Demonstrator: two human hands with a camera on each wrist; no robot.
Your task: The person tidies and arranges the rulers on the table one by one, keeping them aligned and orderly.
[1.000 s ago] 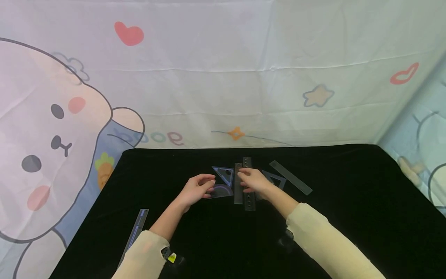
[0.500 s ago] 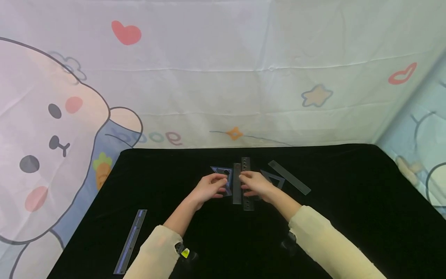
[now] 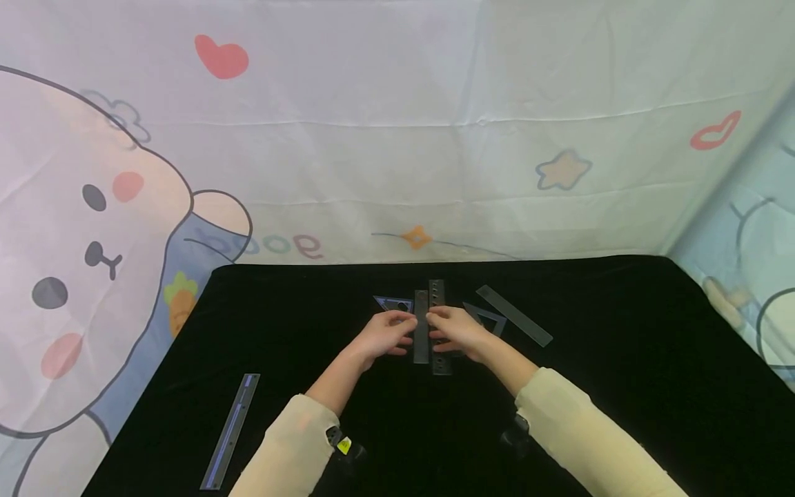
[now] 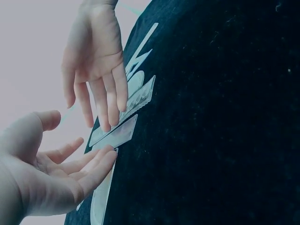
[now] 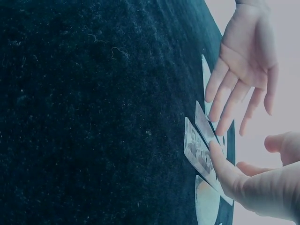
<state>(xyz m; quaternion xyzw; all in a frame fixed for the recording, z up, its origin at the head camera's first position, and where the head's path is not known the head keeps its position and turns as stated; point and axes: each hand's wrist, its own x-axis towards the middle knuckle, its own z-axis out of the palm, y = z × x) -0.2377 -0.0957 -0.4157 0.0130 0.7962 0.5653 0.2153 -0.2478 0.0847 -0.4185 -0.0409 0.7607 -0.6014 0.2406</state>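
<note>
Left hand [image 3: 385, 335] shifted rightward since earlier frame, toward right hand [image 3: 458, 331]. Blue-striped ruler [image 3: 230, 433] nearest, left on worktop [image 3: 621, 345]. Both hands empty, fingers relaxed: left beside short clear ruler [image 3: 421, 345], right over holed ruler [image 3: 442, 364]; contact unclear. Farther: set square [image 3: 390, 302] behind left hand, diagonal ruler [image 3: 514, 316] at right.

Rear wall is hung with a pale, creased sheet [image 3: 373, 90] printed with 2 hearts [image 3: 221, 57], 1 star [image 3: 564, 170], 1 carrot [image 3: 182, 310] and 1 large cartoon animal [image 3: 124, 248]. A bluish sheet [image 3: 760, 228] hangs at right. Table [image 3: 627, 331] bears black cloth [image 3: 310, 304], lint-specked; light is soft, lilac-tinged at left.
</note>
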